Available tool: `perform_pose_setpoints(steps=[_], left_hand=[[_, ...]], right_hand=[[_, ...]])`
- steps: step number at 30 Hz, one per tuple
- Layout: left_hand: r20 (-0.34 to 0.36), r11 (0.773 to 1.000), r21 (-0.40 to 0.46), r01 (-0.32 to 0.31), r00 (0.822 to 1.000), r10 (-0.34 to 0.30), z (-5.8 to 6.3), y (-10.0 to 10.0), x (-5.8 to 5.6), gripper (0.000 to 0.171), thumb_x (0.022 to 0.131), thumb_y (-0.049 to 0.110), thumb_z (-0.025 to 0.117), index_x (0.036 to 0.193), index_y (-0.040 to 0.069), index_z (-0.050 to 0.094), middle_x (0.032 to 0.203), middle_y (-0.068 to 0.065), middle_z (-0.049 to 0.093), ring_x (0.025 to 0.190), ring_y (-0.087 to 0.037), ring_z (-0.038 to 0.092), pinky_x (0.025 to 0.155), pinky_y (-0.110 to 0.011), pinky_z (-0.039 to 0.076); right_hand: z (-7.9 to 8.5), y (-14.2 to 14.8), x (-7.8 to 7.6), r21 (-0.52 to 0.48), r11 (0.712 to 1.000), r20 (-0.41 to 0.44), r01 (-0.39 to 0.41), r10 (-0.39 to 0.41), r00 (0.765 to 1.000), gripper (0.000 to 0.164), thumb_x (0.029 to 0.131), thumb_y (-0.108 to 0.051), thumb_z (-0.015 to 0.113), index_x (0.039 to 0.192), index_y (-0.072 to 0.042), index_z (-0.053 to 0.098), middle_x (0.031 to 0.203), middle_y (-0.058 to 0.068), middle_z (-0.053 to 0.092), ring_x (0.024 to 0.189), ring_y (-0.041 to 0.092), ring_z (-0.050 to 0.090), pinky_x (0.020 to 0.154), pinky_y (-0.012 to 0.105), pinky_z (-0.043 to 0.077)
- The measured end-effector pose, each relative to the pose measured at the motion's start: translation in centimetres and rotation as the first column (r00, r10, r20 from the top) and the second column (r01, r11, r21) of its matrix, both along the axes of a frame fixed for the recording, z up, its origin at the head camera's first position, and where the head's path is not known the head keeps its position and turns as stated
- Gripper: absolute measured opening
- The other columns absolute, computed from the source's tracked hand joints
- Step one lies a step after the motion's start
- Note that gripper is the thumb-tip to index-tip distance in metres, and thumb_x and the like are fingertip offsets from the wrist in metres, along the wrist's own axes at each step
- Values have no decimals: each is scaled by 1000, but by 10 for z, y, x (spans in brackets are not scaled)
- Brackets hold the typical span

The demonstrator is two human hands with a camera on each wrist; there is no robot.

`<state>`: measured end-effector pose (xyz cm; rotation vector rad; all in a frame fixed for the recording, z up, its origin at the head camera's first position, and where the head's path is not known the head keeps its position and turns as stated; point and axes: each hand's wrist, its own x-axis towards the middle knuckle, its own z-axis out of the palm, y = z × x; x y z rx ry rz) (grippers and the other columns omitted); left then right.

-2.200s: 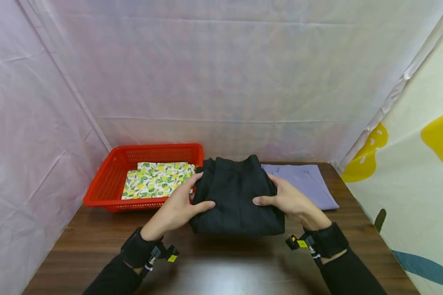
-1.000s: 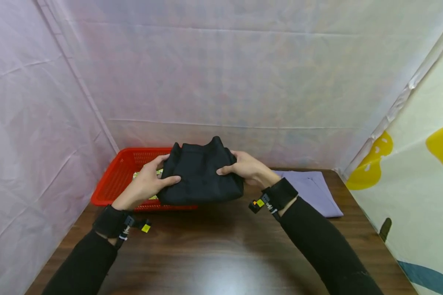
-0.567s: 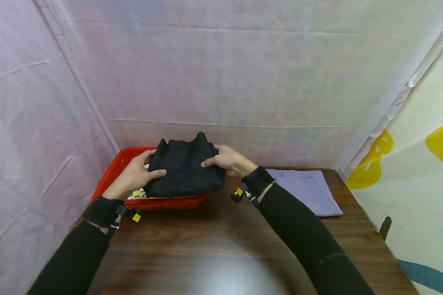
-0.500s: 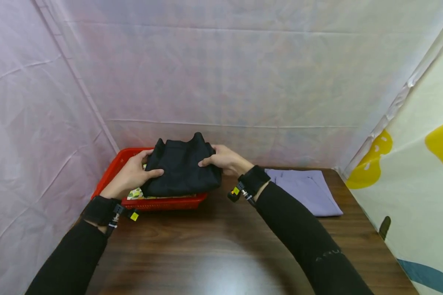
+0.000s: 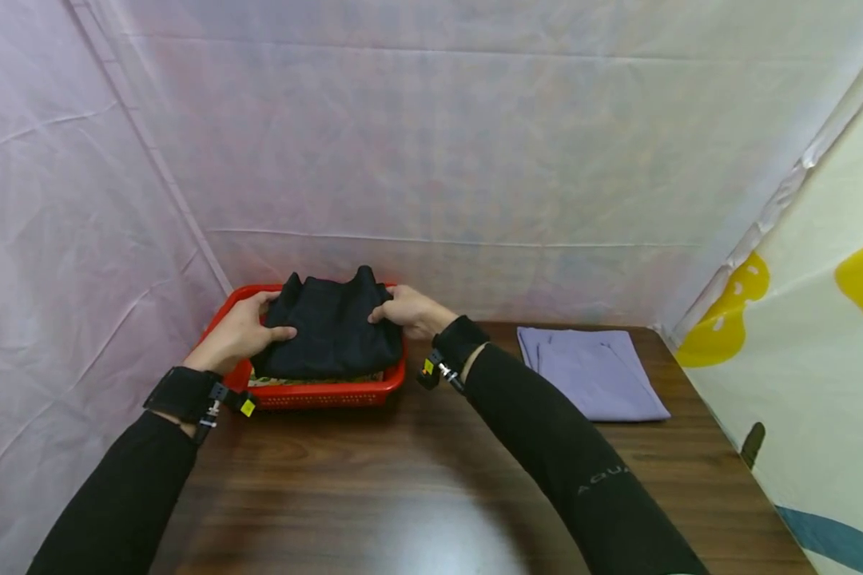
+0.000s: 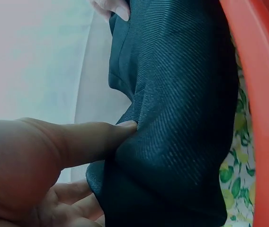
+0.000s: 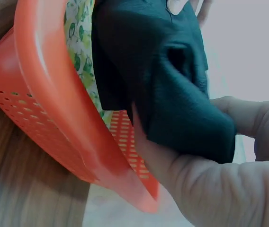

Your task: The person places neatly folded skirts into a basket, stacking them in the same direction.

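Observation:
Between my two hands is a folded black cloth point(image 5: 331, 331), thick and layered, over the red plastic basket point(image 5: 331, 395). My left hand point(image 5: 240, 331) grips its left side, thumb on top and fingers beneath. On the opposite side my right hand point(image 5: 410, 311) pinches the cloth's edge, and the right wrist view shows the folded layers point(image 7: 191, 113) between thumb and fingers. Below the black cloth, inside the basket, lies a lemon-print cloth point(image 6: 238, 175), mostly covered; a strip of it shows along the basket's near wall.
A folded lavender cloth point(image 5: 593, 375) lies on the brown wooden table point(image 5: 345, 479) at the right rear. White fabric walls point(image 5: 431, 160) stand behind and to the left; a patterned sheet point(image 5: 820, 383) hangs on the right.
Both hands have carried the black cloth left and slightly away from over the table to over the basket. It now covers most of the lemon-print cloth. The lavender cloth has stayed put.

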<state>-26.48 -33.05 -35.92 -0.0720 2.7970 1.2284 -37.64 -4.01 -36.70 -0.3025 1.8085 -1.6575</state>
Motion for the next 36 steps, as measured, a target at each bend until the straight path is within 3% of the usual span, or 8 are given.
perform_pose_setpoints(steps=[5, 13, 20, 23, 26, 28, 32, 36], left_hand=[[24, 1000, 29, 0, 1000, -1, -4, -5, 0, 91, 115, 15, 75, 184, -4, 18, 179, -42, 39, 121, -42, 75, 81, -31, 66], [7, 1000, -16, 4, 1000, -4, -8, -12, -3, 91, 114, 13, 77, 182, -8, 21, 174, -44, 45, 121, -43, 76, 79, -30, 66], [-19, 994, -105, 0, 1000, -2, -12, -15, -3, 83, 114, 15, 76, 178, -9, 30, 169, -47, 47, 148, -61, 57, 108, -57, 61], [-46, 992, -125, -8, 999, 3, -12, -15, -2, 77, 113, 16, 76, 175, -9, 38, 167, -44, 51, 151, -63, 54, 113, -63, 58], [-73, 989, -143, -22, 997, 12, -11, -11, -2, 73, 113, 21, 77, 172, -7, 46, 167, -41, 55, 150, -61, 57, 118, -67, 56], [-88, 988, -150, -27, 996, 14, -11, -7, -3, 70, 113, 24, 78, 170, -5, 50, 166, -39, 58, 149, -60, 59, 117, -67, 57], [-99, 988, -154, -21, 995, 6, -9, 0, -3, 69, 113, 29, 78, 169, -3, 54, 165, -37, 61, 149, -58, 60, 118, -68, 57], [-108, 989, -150, -8, 994, -8, -8, 10, -1, 65, 114, 30, 76, 168, -2, 57, 165, -37, 61, 148, -57, 62, 116, -67, 59]], right_hand=[[-3, -5, 3, 2, 999, 34, -33, 33, 999, 69, 111, 16, 57, 176, 5, 39, 174, 28, 54, 159, 44, 59, 134, 54, 50], [-5, -9, 4, 36, 997, 37, -75, 74, 997, 73, 113, 16, 54, 181, 4, 30, 180, 28, 47, 165, 44, 53, 135, 53, 49], [-8, -7, 6, 103, 992, 1, -79, 79, 997, 85, 115, 9, 58, 186, -1, 13, 191, 25, 29, 169, 44, 48, 135, 57, 48], [-6, -4, 8, 184, 980, -98, -80, 99, 990, 82, 116, 2, 63, 185, 1, 19, 191, 24, 29, 155, 39, 61, 133, 54, 52], [-2, 2, 12, 275, 960, -251, -60, 132, 959, 75, 117, -7, 67, 182, 3, 29, 187, 22, 39, 131, 29, 65, 123, 48, 57], [0, 6, 15, 316, 948, -359, -22, 141, 923, 70, 116, -11, 69, 178, 4, 39, 183, 22, 47, 129, 30, 65, 118, 47, 58], [2, 13, 23, 319, 946, -500, 57, 117, 858, 58, 114, -13, 70, 168, 3, 55, 173, 27, 56, 156, 37, 60, 124, 49, 57], [-1, 21, 26, 264, 959, -550, 100, 65, 832, 49, 115, -11, 68, 162, 2, 62, 167, 27, 62, 155, 42, 62, 122, 54, 59]])
